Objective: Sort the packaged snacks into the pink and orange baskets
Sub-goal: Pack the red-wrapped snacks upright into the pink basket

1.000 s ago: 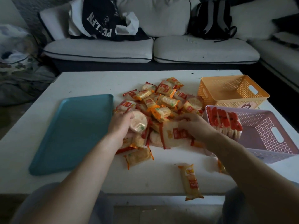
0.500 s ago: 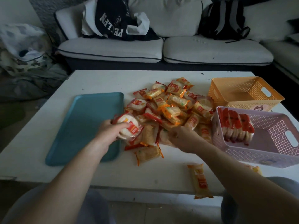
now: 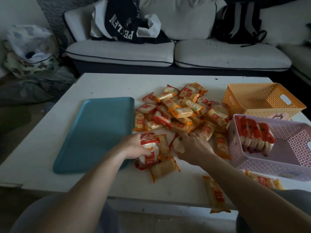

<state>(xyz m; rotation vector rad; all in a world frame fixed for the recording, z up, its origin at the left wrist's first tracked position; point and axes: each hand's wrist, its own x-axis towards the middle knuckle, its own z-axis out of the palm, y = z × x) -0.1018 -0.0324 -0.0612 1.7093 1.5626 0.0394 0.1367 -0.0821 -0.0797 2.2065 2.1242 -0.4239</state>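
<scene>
At a white low table [image 3: 40,148], a person's left hand [image 3: 134,147] curls its fingers and thumb round a small stack of red-and-white round cracker packets [image 3: 149,148] at the near edge of a heap of orange and red wrapped snacks [image 3: 181,110], just beside a flat teal plastic tray [image 3: 97,132]. The right hand [image 3: 193,147] lies palm down on the heap; whether it grips anything cannot be told. A pink lattice basket [image 3: 269,169] holds a row of red-topped packets [image 3: 254,133]; behind it stands an orange lattice basket [image 3: 262,105].
</scene>
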